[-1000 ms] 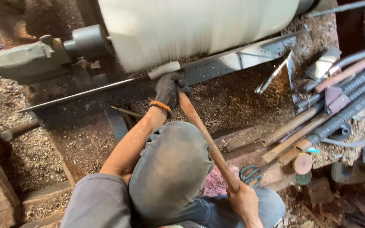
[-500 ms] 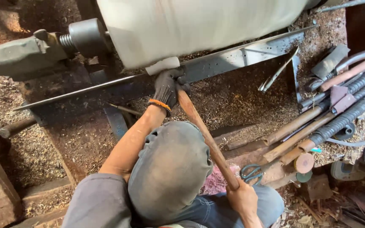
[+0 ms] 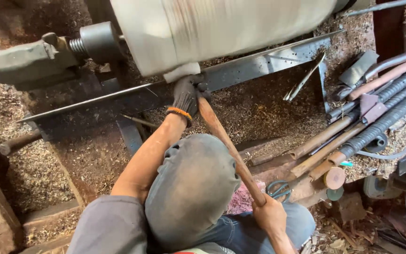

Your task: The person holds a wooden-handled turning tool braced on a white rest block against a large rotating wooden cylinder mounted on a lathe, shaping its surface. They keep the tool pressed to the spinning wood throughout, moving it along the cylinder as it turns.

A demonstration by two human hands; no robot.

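Both hands on the long wooden-handled tool (image 3: 229, 150) at the lathe.

We see the left hand (image 3: 186, 96), in a dark glove, clamped round the tool's front end on the metal rest bar (image 3: 259, 70), right under the pale blurred cylinder (image 3: 222, 28) — the bare right hand (image 3: 269, 215) grips the handle's rear end, down by the knee. The handle slants between them, past the grey cap (image 3: 191, 188). Off right lies a heap of spare tools (image 3: 377, 108) — sawdust (image 3: 34, 174) everywhere.
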